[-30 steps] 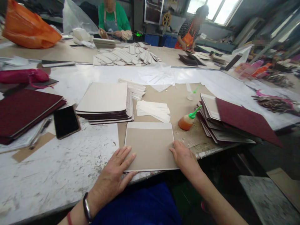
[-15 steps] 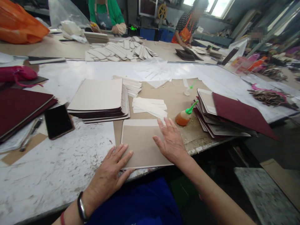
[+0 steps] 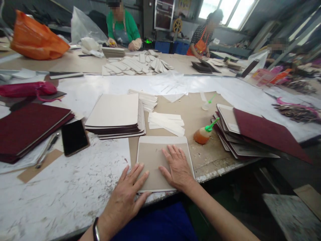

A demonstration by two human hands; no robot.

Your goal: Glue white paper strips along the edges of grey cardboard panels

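Observation:
A beige panel (image 3: pixel 150 157) with a paler border along its far edge lies flat at the table's front edge. My right hand (image 3: pixel 177 167) rests on its right half, palm down with the fingers spread. At the panel's left edge is my left hand (image 3: pixel 131 190), fingers stretched out and their tips on that edge. Beyond the panel lie several white strips (image 3: pixel 167 122). A glue bottle (image 3: pixel 202 134) with a green nozzle and orange contents stands to the right of them. Neither hand grips anything.
Stacked pale panels (image 3: pixel 114 112) stand at the left, near a phone (image 3: pixel 74 137) and dark red covers (image 3: pixel 32 129). More dark red covers (image 3: pixel 268 134) overhang the table's right edge. Across the table, two people work behind a pile of pale pieces (image 3: pixel 137 63).
My right hand has slid down the panel toward me and now lies flat on it. My left hand stays at the left edge. The view has tilted up slightly.

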